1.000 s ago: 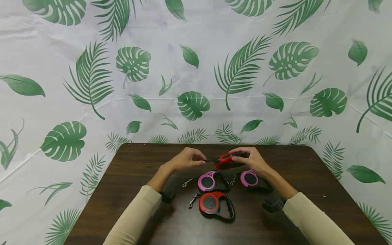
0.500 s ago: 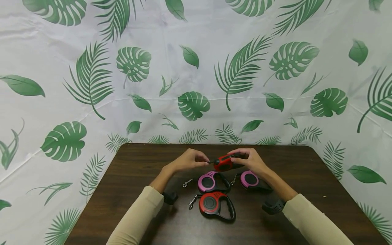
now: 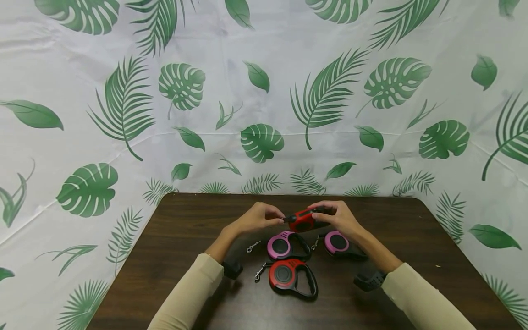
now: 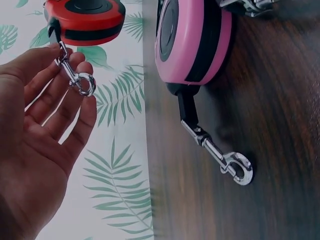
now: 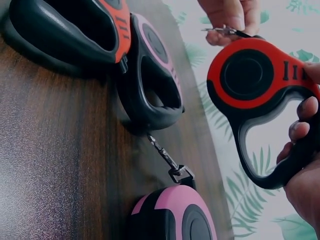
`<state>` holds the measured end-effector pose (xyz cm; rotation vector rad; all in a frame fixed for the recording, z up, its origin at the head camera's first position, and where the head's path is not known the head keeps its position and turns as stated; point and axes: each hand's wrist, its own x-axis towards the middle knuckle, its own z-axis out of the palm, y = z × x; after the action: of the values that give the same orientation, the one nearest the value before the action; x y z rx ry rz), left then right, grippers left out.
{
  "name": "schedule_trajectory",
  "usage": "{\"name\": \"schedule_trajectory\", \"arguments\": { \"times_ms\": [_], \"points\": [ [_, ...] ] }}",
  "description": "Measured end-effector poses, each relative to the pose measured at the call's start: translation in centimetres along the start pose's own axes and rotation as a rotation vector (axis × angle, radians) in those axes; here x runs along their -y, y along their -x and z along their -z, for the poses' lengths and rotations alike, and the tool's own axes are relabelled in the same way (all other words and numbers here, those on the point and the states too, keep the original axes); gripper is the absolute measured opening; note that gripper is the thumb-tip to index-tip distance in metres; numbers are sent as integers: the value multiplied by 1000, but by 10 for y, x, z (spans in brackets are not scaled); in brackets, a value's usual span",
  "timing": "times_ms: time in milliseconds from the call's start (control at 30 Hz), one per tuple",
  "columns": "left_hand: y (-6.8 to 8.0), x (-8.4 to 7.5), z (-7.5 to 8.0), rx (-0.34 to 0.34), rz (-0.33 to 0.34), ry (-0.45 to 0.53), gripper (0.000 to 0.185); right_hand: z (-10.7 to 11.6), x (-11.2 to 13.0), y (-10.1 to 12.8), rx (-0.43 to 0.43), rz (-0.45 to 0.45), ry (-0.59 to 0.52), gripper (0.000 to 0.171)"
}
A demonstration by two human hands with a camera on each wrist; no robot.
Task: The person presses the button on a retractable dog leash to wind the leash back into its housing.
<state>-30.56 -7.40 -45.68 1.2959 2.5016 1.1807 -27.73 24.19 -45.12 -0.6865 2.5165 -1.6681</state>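
Observation:
A red and black retractable dog leash is held up over the far half of the table. My right hand grips it, and the right wrist view shows fingers curled through the black handle. My left hand is at the leash's strap end. In the left wrist view its thumb and index finger pinch the short black strap by the metal snap hook, which hangs in front of the other fingers. Below lie a pink leash, another red leash and a second pink leash, partly under my right forearm.
The dark wooden table reaches back to a white leaf-print backdrop. Snap hooks on the lying leashes point left, such as the one by the near red leash. A camera sits on each wrist.
My left hand has moved slightly right, closer to the held leash's body, and the strap between them has shortened. My right hand stays nearly in place. The lying leashes have not moved.

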Motion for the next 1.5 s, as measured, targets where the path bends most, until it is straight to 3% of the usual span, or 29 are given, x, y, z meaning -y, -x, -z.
{"name": "schedule_trajectory", "arguments": {
  "times_ms": [200, 367, 533, 667, 767, 900, 1200, 1333, 1500],
  "points": [
    [1, -5, -7, -50, -32, 17, 19, -1, -1, 2, -2, 7, -33, 30],
    [-1, -12, -13, -34, -3, 41, 28, 0, -5, 4, 2, -5, -91, 31],
    [-1, -19, -19, -9, 33, 15, 35, 3, -6, 9, -2, -17, -87, 29],
    [0, -26, -26, -25, 36, -31, 38, 7, -3, 14, -6, -27, -87, 28],
    [0, -35, -31, -48, 32, -64, 39, 11, -1, 20, 14, -41, -147, 30],
    [-1, -46, -42, -58, 31, -78, 39, 18, 2, 31, 53, -71, -194, 31],
    [-5, -73, -66, -55, 45, -29, 35, 31, 4, 57, 80, -122, -179, 28],
    [-6, -79, -79, -46, 68, -8, 34, 37, 1, 69, 109, -151, -203, 29],
    [-8, -84, -97, -8, 72, -52, 37, 42, -4, 88, 135, -190, -202, 28]
  ]
}}
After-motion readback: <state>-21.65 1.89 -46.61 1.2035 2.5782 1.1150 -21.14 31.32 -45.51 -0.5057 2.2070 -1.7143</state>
